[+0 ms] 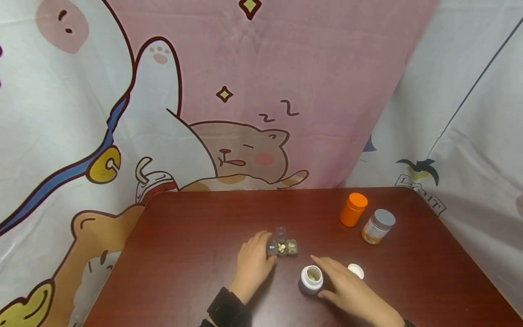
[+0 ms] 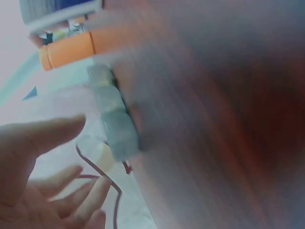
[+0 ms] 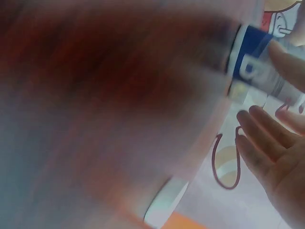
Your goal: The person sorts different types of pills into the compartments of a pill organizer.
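A small grey pill organizer (image 1: 272,248) lies on the table, its middle compartment uncovered with pale yellow tablets (image 1: 282,247) inside and that lid tipped back. My left hand (image 1: 254,259) is at its left end, thumb and fingers spread around that end; in the left wrist view the fingertips stand a little apart from the organizer (image 2: 119,133). An uncapped white pill bottle (image 1: 312,285) stands upright nearer to me, with pale tablets in it. Beside its right side is my right hand (image 1: 347,288), fingers extended and thumb close to the bottle (image 3: 259,59). Neither hand grips anything.
A white cap (image 1: 356,271) lies just beyond my right hand. Farther back on the right stand an orange bottle (image 1: 353,210) and a grey-lidded jar (image 1: 377,227). The brown table (image 1: 196,227) ends at a printed cloth (image 1: 327,91) behind it.
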A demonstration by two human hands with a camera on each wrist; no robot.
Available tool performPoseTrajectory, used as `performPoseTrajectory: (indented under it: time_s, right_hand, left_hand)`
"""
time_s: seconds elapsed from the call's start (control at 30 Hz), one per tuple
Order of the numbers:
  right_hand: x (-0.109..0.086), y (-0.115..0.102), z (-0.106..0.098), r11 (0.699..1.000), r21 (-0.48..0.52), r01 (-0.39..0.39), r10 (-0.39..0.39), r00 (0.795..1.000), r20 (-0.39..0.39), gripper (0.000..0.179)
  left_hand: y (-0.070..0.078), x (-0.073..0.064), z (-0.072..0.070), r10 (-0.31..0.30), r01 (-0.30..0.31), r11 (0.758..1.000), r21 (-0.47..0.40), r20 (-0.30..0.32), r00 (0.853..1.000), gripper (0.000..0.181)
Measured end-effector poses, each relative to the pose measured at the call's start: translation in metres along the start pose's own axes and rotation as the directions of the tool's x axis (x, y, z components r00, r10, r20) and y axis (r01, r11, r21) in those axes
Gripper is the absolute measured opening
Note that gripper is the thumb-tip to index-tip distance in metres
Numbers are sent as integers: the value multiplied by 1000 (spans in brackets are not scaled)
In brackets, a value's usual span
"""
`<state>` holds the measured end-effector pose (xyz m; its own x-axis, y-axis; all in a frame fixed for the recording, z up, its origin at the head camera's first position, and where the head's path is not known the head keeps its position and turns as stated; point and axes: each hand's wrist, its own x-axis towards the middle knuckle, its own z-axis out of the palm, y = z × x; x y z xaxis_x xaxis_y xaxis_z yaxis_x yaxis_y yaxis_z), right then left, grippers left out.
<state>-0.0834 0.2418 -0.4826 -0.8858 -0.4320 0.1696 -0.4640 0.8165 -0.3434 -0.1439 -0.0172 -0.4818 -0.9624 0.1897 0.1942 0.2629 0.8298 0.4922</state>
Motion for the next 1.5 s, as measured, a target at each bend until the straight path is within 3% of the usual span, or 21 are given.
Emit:
performPoseTrajectory:
  time_s: [0.07,0.2,0.4,0.57,0.7,0.97,1.17,1.3,1.5]
  right_hand:
    - [-2,8,-1,997,-77,23,-26,999,-38,75]
    - [-5,31,-5,986,-168,12,-25,997,-75,61]
    - [-16,61,-10,982,-163,-96,87,994,-63,54]
    - [-24,72,-12,978,-122,-171,167,985,-37,48]
    - [-26,75,-13,973,-132,-188,184,982,-46,46]
    - [-24,73,-17,969,-138,-205,199,978,-60,41]
    - [-21,66,-19,969,-108,-222,214,973,-82,31]
    - [-16,57,-18,970,-50,-237,229,965,-131,30]
    - [-5,42,-16,970,101,-221,237,954,-182,35]
  left_hand:
    - [7,-5,1,-15,15,999,-37,-18,1000,60]
    - [20,-17,4,-8,9,991,-133,15,1000,56]
    - [33,-32,12,71,-16,946,-323,160,985,62]
    - [39,-39,21,108,-23,941,-337,234,966,72]
    - [41,-42,27,126,-26,928,-372,248,961,74]
    - [43,-43,29,108,-5,905,-424,220,970,65]
    - [44,-42,31,101,-1,914,-405,227,969,64]
    - [44,-41,32,93,4,923,-384,234,968,64]
    - [44,-40,32,98,6,908,-420,226,969,62]
